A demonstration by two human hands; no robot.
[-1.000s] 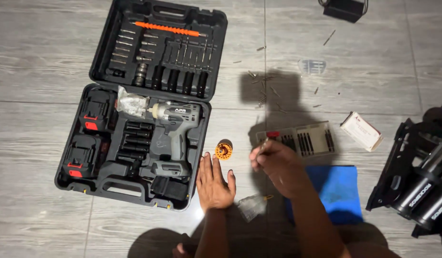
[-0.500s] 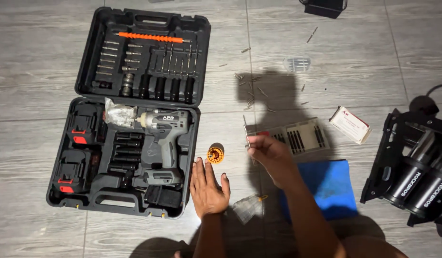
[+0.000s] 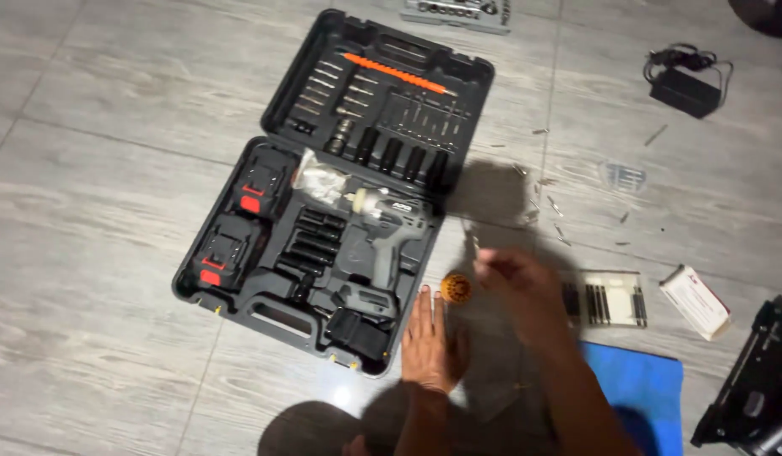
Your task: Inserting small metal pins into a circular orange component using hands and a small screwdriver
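— Where's the small orange round part [image 3: 456, 288]?
— On the floor [image 3: 112, 211], just past the left hand's [image 3: 427, 342] fingertips, beside the open tool case [image 3: 239, 291].
— Grips?
— Left lies flat, open, empty. Right hand [image 3: 513, 283] is blurred, curled around something thin; I cannot tell what.

- I see a black tool case [image 3: 283, 317] holding a grey drill [image 3: 389, 228].
- Its two batteries [image 3: 239, 228] are black with red patches.
- An orange extension bar [image 3: 397, 73] lies in the lid.
- The small round piece [image 3: 456, 288] is orange.
- The mat [image 3: 640, 388] is blue; the floor [image 3: 95, 169] grey, wood-grained.
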